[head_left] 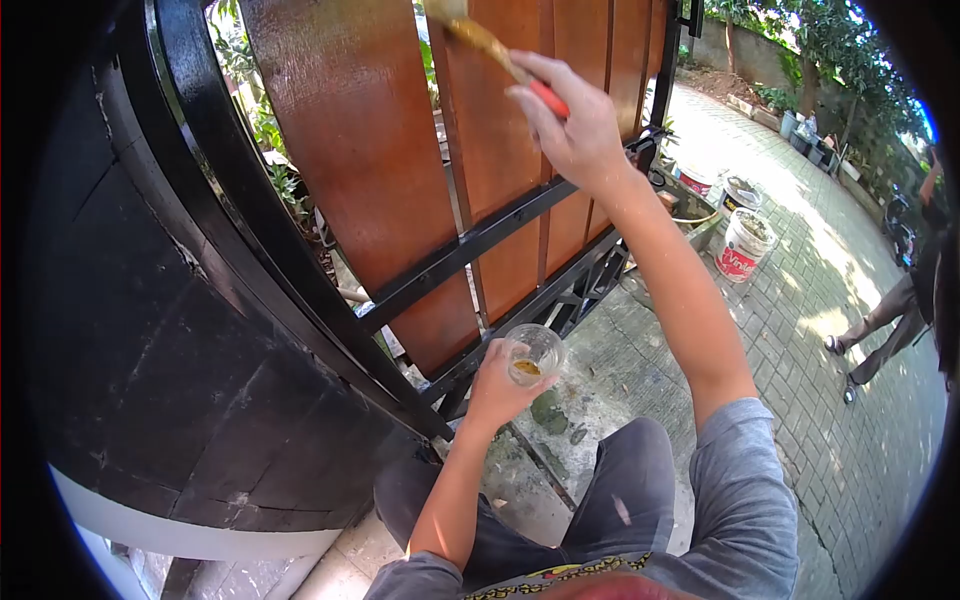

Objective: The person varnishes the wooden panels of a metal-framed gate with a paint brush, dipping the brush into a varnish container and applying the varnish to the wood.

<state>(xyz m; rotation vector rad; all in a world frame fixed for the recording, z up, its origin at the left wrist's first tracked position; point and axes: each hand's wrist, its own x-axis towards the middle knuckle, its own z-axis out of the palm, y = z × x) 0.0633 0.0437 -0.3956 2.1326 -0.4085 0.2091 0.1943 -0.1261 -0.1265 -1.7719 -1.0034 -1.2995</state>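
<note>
Raised high, my right hand (575, 120) is closed round the handle of a paintbrush (485, 42) with a red handle end. Its bristles reach the top edge of the view, overlapping the gap between two brown wooden gate panels (345, 150). Lower down, my left hand (497, 385) wraps round a clear plastic cup (535, 352) with a little amber liquid at the bottom. The cup is close in front of the gate's lower black metal rail (440, 275). The left panel looks glossy near its top.
A black wall (200, 370) curves along the left. To the right, several paint buckets (745, 245) stand on the paving (780, 310). A person (905, 310) in dark clothes stands at the far right. Plants and a tree (810, 50) line the back.
</note>
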